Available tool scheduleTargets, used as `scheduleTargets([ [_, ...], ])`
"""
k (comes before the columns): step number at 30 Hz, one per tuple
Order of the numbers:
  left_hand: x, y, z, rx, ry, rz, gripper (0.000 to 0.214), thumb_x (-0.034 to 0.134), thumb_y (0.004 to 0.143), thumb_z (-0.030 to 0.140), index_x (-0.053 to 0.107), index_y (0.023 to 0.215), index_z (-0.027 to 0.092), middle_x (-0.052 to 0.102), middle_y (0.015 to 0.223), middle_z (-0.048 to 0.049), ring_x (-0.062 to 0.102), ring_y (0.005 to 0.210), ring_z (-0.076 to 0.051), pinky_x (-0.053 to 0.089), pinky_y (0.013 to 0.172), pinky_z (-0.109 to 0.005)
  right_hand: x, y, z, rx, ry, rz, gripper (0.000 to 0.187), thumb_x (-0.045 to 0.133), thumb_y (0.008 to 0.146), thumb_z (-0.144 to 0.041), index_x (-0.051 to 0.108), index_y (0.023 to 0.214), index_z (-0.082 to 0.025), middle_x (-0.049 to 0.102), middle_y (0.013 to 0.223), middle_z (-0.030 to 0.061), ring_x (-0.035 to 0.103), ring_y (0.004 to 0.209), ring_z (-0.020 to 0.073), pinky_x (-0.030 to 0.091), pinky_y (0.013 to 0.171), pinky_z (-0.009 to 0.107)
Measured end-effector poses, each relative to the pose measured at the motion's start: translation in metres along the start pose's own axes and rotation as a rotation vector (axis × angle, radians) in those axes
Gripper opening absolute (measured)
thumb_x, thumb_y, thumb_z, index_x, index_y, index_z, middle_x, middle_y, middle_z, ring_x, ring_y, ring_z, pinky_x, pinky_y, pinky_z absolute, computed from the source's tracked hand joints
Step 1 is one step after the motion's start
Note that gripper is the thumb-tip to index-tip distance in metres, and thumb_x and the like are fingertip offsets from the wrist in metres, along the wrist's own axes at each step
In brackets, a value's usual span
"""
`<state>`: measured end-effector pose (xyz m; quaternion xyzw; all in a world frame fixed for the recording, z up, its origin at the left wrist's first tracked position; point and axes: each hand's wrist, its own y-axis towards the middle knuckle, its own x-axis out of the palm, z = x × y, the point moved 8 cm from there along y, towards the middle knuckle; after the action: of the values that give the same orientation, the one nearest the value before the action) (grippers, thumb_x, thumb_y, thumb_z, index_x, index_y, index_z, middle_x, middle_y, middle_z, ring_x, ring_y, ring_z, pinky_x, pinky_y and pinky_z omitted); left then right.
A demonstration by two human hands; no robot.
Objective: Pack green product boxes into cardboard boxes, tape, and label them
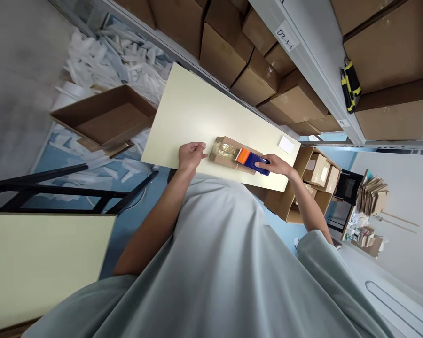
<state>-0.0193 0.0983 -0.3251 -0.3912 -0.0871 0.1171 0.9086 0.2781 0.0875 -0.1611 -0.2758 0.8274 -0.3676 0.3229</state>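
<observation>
A long, narrow cardboard box (218, 149) lies on the pale yellow tabletop (186, 101), with shiny clear tape over its left part. My right hand (275, 164) is closed around a dark blue tape dispenser (255, 162), whose orange toothed end lies over the middle of the box. My left hand (191, 156) is just left of the box and apart from it. Its thumb and index finger are pinched together, with a tiny whitish spot at the tips that is too small to name. The dispenser and my right hand hide part of the box's right end.
Beyond the table, a shelf holds several cardboard boxes (225, 49); two yellow-and-black cutters (348, 87) lie on a higher shelf. A white card (285, 144) is at the table's right. An open carton (105, 117) stands left among white scraps (127, 56). A box-filled carton (308, 150) stands right.
</observation>
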Motion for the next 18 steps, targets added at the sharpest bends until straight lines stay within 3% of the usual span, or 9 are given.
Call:
scheduleTargets([
  [3,0.014,0.007,-0.014,-0.034,0.051,-0.04,0.006,0.076,0.084,0.023,0.073,0.087,0.018,0.074,0.085,-0.0037,0.067,0.082,-0.017,0.062,0.081,-0.031,-0.002,0.004,-0.001,0.035,-0.032,0.009,0.072,0.079,0.083,-0.092,0.068,0.084,-0.02,0.074,0.075,0.0021,0.067,0.066,0.0159,0.05,0.06,0.026],
  [6,0.027,0.009,-0.019,0.008,0.127,-0.12,0.007,0.074,0.088,0.024,0.074,0.091,0.018,0.076,0.091,-0.0058,0.07,0.089,-0.019,0.06,0.09,-0.032,-0.001,0.005,-0.001,0.06,-0.046,0.014,0.071,0.079,0.084,-0.091,0.067,0.083,-0.021,0.073,0.075,0.0017,0.067,0.066,0.016,0.051,0.06,0.026],
  [10,0.018,0.004,-0.015,0.089,0.301,-0.089,0.032,0.084,0.086,0.031,0.077,0.114,0.018,0.079,0.114,-0.0107,0.073,0.094,-0.021,0.059,0.095,-0.035,-0.002,0.002,-0.001,0.069,-0.018,0.02,0.069,0.078,0.085,-0.089,0.067,0.085,-0.02,0.074,0.078,0.0025,0.067,0.069,0.0162,0.053,0.062,0.027],
  [13,0.014,-0.008,-0.001,0.182,0.369,-0.115,0.03,0.078,0.093,0.035,0.08,0.118,0.018,0.082,0.116,-0.0126,0.077,0.1,-0.025,0.059,0.098,-0.036,0.0,0.0,0.0,0.07,0.001,0.012,0.07,0.078,0.085,-0.089,0.07,0.087,-0.019,0.074,0.078,0.0027,0.065,0.068,0.0157,0.051,0.062,0.027],
  [15,0.021,-0.02,0.013,0.301,0.425,-0.164,0.026,0.07,0.101,0.04,0.084,0.109,0.02,0.085,0.114,-0.0128,0.08,0.105,-0.028,0.059,0.102,-0.038,0.001,-0.003,0.001,0.057,0.009,0.01,0.069,0.077,0.086,-0.088,0.071,0.089,-0.019,0.073,0.078,0.0022,0.065,0.069,0.0161,0.051,0.063,0.028],
  [18,0.038,-0.034,0.028,0.372,0.515,-0.181,0.029,0.073,0.1,0.045,0.088,0.107,0.021,0.087,0.119,-0.013,0.081,0.103,-0.031,0.059,0.101,-0.04,0.002,-0.007,0.004,0.026,0.023,0.012,0.068,0.079,0.086,-0.087,0.071,0.089,-0.02,0.073,0.08,0.0022,0.066,0.072,0.0168,0.053,0.065,0.029],
])
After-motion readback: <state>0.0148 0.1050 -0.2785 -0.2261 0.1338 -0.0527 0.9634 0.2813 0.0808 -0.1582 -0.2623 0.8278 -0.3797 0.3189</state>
